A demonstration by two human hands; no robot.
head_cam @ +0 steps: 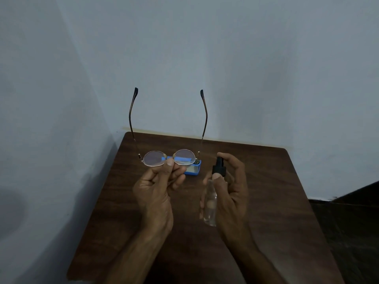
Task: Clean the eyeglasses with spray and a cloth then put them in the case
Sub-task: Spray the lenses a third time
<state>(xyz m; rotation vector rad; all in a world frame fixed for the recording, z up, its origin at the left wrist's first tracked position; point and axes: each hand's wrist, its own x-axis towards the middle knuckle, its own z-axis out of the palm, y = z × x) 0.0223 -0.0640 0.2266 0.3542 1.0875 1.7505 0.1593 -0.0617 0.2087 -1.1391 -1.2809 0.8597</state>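
Round gold-rimmed eyeglasses (153, 158) are held up over the table, temples unfolded and pointing away from me. My left hand (155, 193) pinches them at the bridge between thumb and fingers. My right hand (231, 189) grips a small clear spray bottle (211, 206) with a black nozzle, upright, just right of the glasses; one finger lies over the top of the nozzle. A blue case (193, 170) lies on the table behind the glasses, partly hidden by them and my left fingers. No cloth is visible.
The dark wooden table (276, 201) stands in a corner with pale walls on the left and behind. To the right of the table is dark floor.
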